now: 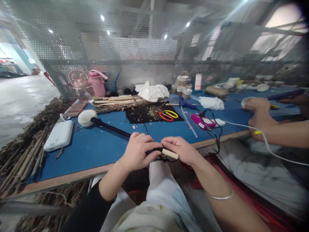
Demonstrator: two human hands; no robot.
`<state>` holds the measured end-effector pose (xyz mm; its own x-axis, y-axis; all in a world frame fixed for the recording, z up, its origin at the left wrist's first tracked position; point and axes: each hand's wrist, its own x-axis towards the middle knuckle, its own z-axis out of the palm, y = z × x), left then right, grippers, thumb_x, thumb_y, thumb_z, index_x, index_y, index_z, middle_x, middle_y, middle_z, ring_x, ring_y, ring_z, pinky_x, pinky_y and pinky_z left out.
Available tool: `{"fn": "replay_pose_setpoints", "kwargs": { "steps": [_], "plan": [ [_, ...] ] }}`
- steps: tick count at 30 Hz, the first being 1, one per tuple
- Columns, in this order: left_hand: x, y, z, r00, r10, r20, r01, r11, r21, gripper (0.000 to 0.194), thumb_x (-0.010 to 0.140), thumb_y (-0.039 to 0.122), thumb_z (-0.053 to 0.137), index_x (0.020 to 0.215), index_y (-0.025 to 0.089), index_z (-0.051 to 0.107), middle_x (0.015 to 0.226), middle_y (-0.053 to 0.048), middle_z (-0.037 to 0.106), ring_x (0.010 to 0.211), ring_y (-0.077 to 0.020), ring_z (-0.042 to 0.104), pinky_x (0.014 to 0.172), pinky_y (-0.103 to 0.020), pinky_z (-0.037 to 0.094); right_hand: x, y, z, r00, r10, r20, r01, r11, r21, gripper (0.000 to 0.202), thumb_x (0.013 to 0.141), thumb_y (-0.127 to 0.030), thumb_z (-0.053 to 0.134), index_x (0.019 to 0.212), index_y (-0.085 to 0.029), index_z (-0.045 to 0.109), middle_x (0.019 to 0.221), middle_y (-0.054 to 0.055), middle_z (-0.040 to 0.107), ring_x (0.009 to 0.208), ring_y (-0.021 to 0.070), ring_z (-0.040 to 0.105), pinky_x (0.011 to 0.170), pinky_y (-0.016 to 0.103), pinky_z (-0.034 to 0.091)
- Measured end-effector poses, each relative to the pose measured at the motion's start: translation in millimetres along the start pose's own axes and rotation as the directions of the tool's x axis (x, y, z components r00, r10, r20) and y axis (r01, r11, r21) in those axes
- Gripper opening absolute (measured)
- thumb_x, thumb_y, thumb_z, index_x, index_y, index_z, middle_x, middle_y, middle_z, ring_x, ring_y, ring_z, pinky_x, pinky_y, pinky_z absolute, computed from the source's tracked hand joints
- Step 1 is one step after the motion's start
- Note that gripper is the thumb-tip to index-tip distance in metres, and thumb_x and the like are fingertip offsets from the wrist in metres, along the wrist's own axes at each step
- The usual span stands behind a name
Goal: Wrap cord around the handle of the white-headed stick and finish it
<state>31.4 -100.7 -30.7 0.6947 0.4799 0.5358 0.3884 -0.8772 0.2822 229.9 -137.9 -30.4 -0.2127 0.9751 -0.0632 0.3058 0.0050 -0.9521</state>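
Black-wrapped pale stick (110, 128): left hand (138, 149) gripping; right hand (178, 149) pinching near its bare end; white round head (87, 118) opposite.

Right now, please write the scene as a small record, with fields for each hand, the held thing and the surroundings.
left hand: wrapped around the black-covered stick
right hand: fingertips beside its pale bare end; grip unclear
far end: white round head
beyond hands: scissors on black cloth
table left: white power bank
table right: magenta device
nearby: another person's hand
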Motion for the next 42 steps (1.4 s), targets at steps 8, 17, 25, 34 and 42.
{"fn": "replay_pose_setpoints", "kwargs": {
  "steps": [8, 17, 25, 34, 42],
  "plan": [
    [12, 4, -1.5, 0.992, -0.044, -0.116, 0.052, 0.997, 0.062, 0.027, 0.087, 0.041, 0.048, 0.108, 0.034, 0.065, 0.087, -0.001, 0.062, 0.082, -0.0164, 0.053, 0.077, -0.036, 0.026, -13, 10, 22, 0.958, -0.183, -0.222, 0.134, 0.966, -0.220, 0.025, 0.086, -0.035, 0.048, 0.082, -0.016, 0.064, 0.068, 0.002, 0.061, 0.059, 0.0136, 0.050, 0.055, 0.024, 0.037],
    [12, 5, 9.1, 0.997, -0.074, 0.030, 0.071, 0.992, 0.100, 0.026, 0.088, 0.039, 0.046, 0.104, 0.033, 0.065, 0.089, -0.002, 0.060, 0.081, -0.0164, 0.052, 0.076, -0.036, 0.026, -48, -9, 39, 0.945, -0.299, -0.136, 0.056, 0.554, -0.831, 0.026, 0.091, -0.022, 0.039, 0.077, -0.020, 0.061, 0.069, 0.003, 0.066, 0.060, 0.0144, 0.059, 0.055, 0.025, 0.030],
    [9, 6, 6.1, 0.994, -0.069, 0.084, 0.061, 0.993, 0.097, 0.026, 0.088, 0.040, 0.045, 0.106, 0.033, 0.063, 0.087, -0.001, 0.059, 0.081, -0.0165, 0.051, 0.074, -0.035, 0.025, -38, -30, 5, 0.904, -0.397, -0.157, 0.119, 0.588, -0.800, 0.028, 0.090, -0.026, 0.042, 0.079, -0.021, 0.066, 0.072, 0.002, 0.069, 0.067, 0.0144, 0.060, 0.060, 0.022, 0.037],
    [6, 6, 4.4, 0.997, -0.049, 0.054, 0.047, 0.998, 0.049, 0.025, 0.087, 0.041, 0.047, 0.102, 0.032, 0.065, 0.085, 0.000, 0.061, 0.077, -0.0151, 0.052, 0.073, -0.036, 0.025, -8, -14, -14, 0.919, -0.257, -0.300, 0.059, 0.840, -0.540, 0.017, 0.078, -0.030, 0.060, 0.070, -0.019, 0.070, 0.068, -0.001, 0.069, 0.063, 0.0136, 0.059, 0.060, 0.021, 0.042],
    [5, 2, 6.6, 0.998, -0.031, -0.061, 0.034, 0.999, 0.040, 0.024, 0.083, 0.042, 0.053, 0.098, 0.031, 0.067, 0.083, 0.000, 0.064, 0.077, -0.0153, 0.054, 0.074, -0.036, 0.026, 1, 5, -4, 0.935, -0.196, -0.296, 0.089, 0.936, -0.339, 0.027, 0.079, -0.037, 0.057, 0.072, -0.016, 0.071, 0.067, 0.002, 0.068, 0.063, 0.0161, 0.061, 0.057, 0.023, 0.044]
  ]
}}
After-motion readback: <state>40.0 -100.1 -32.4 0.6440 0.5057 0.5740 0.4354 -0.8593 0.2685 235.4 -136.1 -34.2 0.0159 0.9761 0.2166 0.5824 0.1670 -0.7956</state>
